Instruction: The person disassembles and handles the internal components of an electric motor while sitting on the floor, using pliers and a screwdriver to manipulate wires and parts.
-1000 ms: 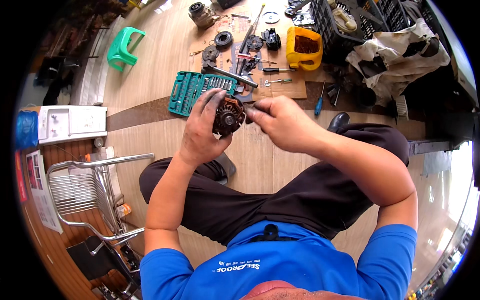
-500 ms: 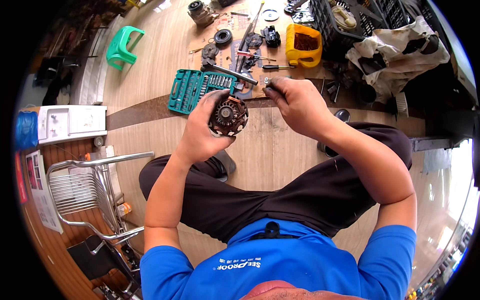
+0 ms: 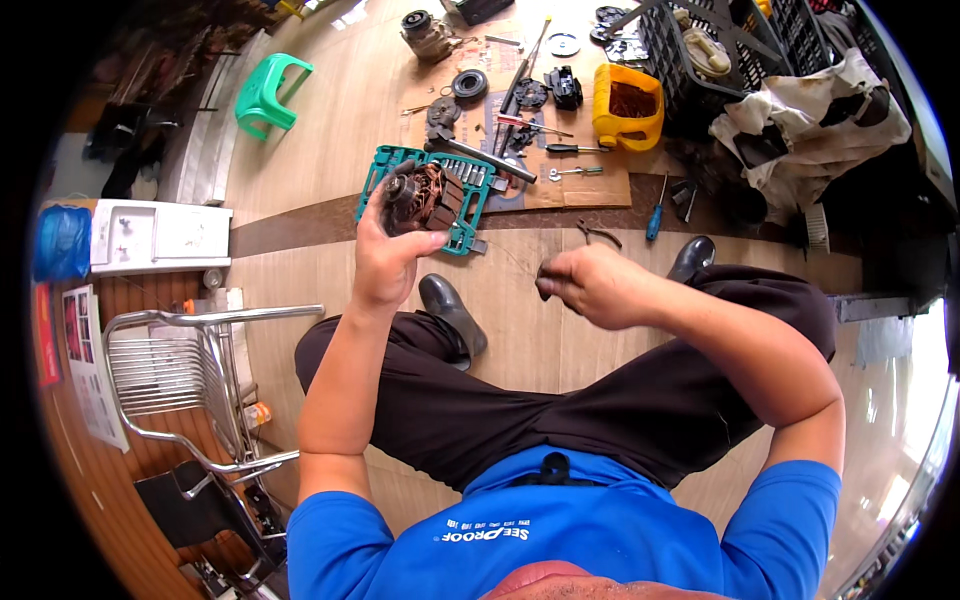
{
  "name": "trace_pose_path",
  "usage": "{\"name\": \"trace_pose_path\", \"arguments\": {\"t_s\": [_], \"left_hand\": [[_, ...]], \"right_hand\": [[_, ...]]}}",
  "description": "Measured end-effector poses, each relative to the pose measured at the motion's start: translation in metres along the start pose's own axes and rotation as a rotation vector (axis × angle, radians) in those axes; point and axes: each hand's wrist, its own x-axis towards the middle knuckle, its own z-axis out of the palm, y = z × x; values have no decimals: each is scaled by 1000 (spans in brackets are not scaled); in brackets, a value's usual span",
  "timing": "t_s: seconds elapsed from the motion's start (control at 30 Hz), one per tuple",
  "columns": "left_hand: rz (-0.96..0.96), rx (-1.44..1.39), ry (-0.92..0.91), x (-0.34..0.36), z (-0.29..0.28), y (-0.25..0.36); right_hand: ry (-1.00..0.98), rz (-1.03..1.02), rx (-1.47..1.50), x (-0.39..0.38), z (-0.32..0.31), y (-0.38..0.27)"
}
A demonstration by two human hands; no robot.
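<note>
My left hand (image 3: 390, 262) is wrapped round a dark motor armature (image 3: 436, 198) with copper windings, its shaft end tilted toward the left. It is held up over the teal socket-set case (image 3: 474, 218), which it partly covers. My right hand (image 3: 598, 287) is off to the right of the armature, above the floor, fingers pinched together with blackened tips. A faint thin strand seems to run between the armature and these fingers, but what they hold is too small to tell. Pliers (image 3: 602, 235) with dark handles lie just beyond my right hand.
Cardboard (image 3: 590, 190) ahead bears a metal bar (image 3: 490, 160), screwdrivers, a wrench (image 3: 577, 172) and dark motor parts. A cut yellow jug (image 3: 628, 105) and black crates (image 3: 690, 50) stand far right. A blue screwdriver (image 3: 656, 212) lies near my boot. A green stool (image 3: 272, 95) stands left.
My left hand has moved slightly left and turned the armature from end-on to its side. My right hand has come down nearer to me, uncovering the pliers and the blue screwdriver.
</note>
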Motion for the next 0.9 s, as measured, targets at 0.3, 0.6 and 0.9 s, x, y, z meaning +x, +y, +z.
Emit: {"name": "trace_pose_path", "arguments": {"t_s": [0.3,0.6,0.9], "left_hand": [[161,524,109,8,-5,-24],[297,817,135,14,-11,-26],[358,958,172,12,-5,-20]], "right_hand": [[22,-112,147,-18,20,-38],[-8,160,412,-23,24,-33],[-49,381,815,-25,22,-30]]}}
